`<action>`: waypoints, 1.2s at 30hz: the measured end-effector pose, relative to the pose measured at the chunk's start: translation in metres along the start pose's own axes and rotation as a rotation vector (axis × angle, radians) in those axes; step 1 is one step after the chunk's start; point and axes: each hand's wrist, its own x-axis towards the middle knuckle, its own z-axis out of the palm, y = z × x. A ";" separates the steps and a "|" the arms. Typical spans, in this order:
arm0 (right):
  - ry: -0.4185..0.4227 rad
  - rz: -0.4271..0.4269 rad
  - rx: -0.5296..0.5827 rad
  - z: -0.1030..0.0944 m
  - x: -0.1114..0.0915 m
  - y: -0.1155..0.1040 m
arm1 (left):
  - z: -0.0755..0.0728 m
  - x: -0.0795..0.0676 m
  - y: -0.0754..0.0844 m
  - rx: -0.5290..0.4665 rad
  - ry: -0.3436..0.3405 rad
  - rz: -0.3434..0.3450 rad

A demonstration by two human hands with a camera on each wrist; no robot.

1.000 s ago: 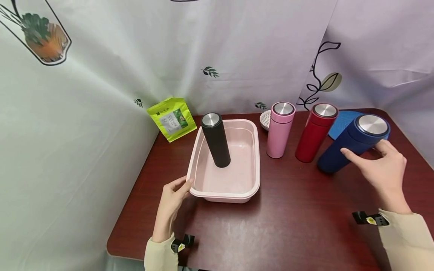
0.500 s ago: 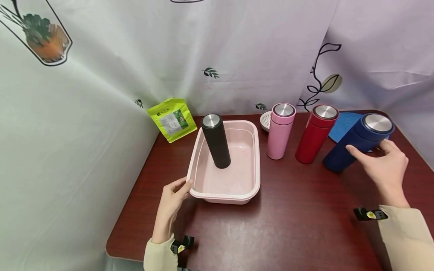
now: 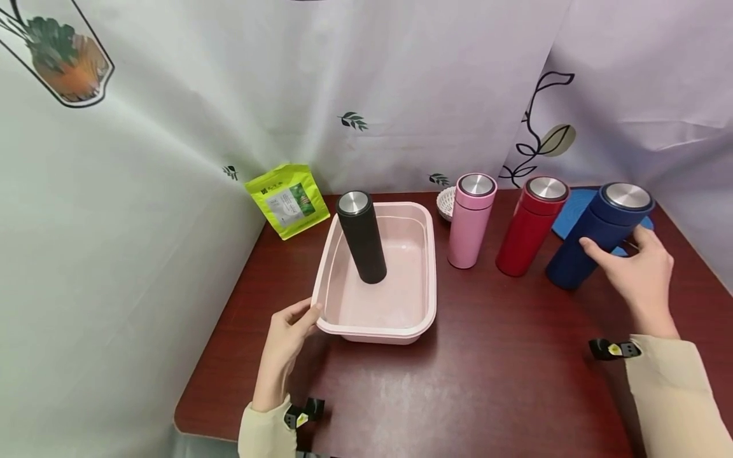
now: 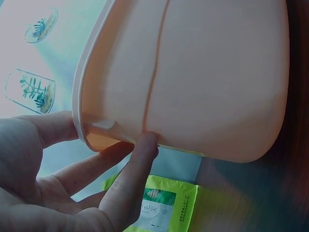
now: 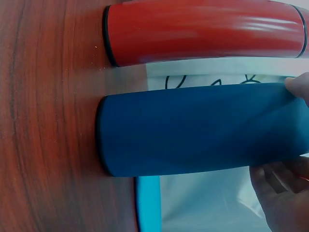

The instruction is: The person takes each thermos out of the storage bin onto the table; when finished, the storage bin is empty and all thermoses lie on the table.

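At the right, my right hand grips a dark blue thermos with a steel-topped lid, thumb on the near side and fingers round the far side. The right wrist view shows the base of that thermos at the tabletop. Beside it stands a red thermos, then a pink thermos further left. My left hand holds the near left corner of a pale pink basin; in the left wrist view its thumb presses the outer wall below the rim. Inside the basin stands a black thermos.
A lime green pouch leans at the back left of the dark red wooden table. Behind the pink thermos sits a small white woven basket. A blue round mat lies at the back right, close to the fabric wall.
The blue thermos has shifted slightly right and tipped more upright in my right hand. My left hand keeps its hold on the basin, and the other thermoses stay in place.
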 end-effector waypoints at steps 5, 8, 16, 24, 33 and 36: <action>-0.056 0.012 -0.013 0.002 0.004 0.000 | -0.001 -0.001 -0.001 0.002 0.012 0.003; -0.135 0.039 -0.036 -0.001 0.002 0.002 | -0.001 -0.002 -0.001 0.009 0.010 0.016; -0.121 0.113 0.043 0.000 -0.015 0.007 | 0.001 -0.002 0.000 0.004 0.000 0.022; 0.032 0.137 0.198 0.003 -0.032 -0.006 | -0.001 -0.004 -0.003 0.004 0.012 0.021; 0.170 0.009 0.365 0.008 -0.057 -0.027 | -0.001 -0.002 -0.004 0.000 0.009 0.041; 0.192 -0.052 0.439 0.009 -0.061 -0.035 | -0.001 -0.001 -0.002 0.009 0.008 0.038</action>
